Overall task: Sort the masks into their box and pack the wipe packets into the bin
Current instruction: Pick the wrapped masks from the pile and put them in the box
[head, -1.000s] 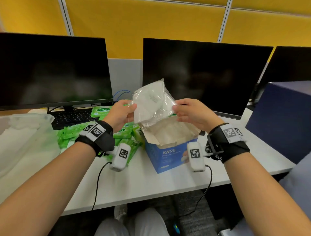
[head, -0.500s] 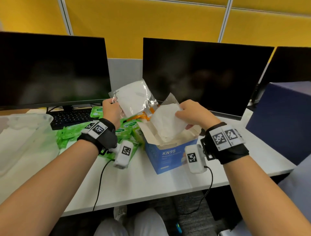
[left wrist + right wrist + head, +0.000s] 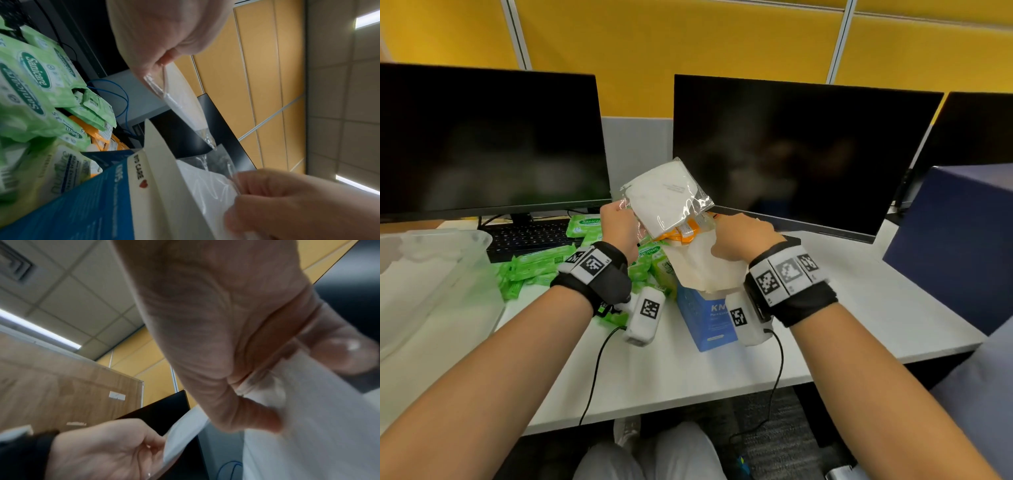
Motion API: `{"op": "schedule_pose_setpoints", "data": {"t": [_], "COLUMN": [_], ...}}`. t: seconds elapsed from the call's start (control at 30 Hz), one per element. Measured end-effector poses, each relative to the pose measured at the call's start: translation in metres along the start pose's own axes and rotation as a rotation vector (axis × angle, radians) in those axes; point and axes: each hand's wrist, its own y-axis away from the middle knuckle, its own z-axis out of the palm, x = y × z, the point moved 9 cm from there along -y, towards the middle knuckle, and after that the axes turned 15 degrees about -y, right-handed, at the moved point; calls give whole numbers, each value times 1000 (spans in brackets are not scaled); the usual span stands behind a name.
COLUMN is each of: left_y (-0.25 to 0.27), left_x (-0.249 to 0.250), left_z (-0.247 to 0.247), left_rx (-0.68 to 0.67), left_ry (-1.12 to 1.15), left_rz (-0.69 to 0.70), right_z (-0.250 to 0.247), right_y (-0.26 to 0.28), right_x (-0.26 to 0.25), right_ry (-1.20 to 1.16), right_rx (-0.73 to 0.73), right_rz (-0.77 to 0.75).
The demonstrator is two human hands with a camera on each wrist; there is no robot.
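Since half a second ago, the left hand (image 3: 619,226) has carried its bagged mask (image 3: 666,197) rightward, so the packet now hangs tilted over the far edge of the blue mask box (image 3: 705,315), while the right hand (image 3: 743,236) has sunk lower into the box mouth. The left hand pinches the clear bag at its near-left corner, thumb and fingers curled on the plastic; the left wrist view shows that pinch (image 3: 162,65) plainly. The right hand grips a second bagged mask (image 3: 207,186), its fingers curled round the packet's top edge, pressing it between the open flaps. The box stands at 12 o'clock from the person, near the desk's (image 3: 688,370) front. Green wipe packets (image 3: 534,267) lie heaped at 10 o'clock, touching the box's left side, with orange packets (image 3: 681,233) behind it. The clear bin (image 3: 441,274) sits at 9 o'clock beside the heap.
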Motion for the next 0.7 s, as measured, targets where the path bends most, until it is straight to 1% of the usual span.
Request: {"op": "schedule_pose_setpoints", "data": {"t": [0.13, 0.2, 0.33, 0.37, 0.43, 0.5, 0.57, 0.6, 0.63, 0.7], "left_y": [-3, -3, 1, 2, 3, 2, 0, 1, 4, 8], "left_x": [-3, -3, -1, 0, 0, -1, -2, -2, 1, 2], "left_z": [-2, -3, 0, 1, 0, -3, -2, 2, 6, 14], "left_rx": [-21, -33, -37, -35, -23, 1, 0, -23, -53, -102], "left_ry": [-58, -60, -40, -40, -30, -10, -27, -46, -62, -78], "left_rz": [17, 20, 28, 27, 16, 9, 10, 21, 31, 29], "right_z": [-27, -32, -18, -10, 18, 49, 78, 86, 89, 77], "right_y": [7, 8, 3, 1, -2, -2, -4, -5, -6, -10], "right_x": [2, 2, -2, -3, -2, 0, 3, 4, 5, 12], "right_ry": [8, 15, -17, -29, -58, -22, 40, 34, 12, -133], "right_rx": [157, 163, 62, 12, -141, -272, -332, -350, -374, -370], "right_rz": [18, 34, 26, 8, -4, 7, -13, -21, -23, 3]}}
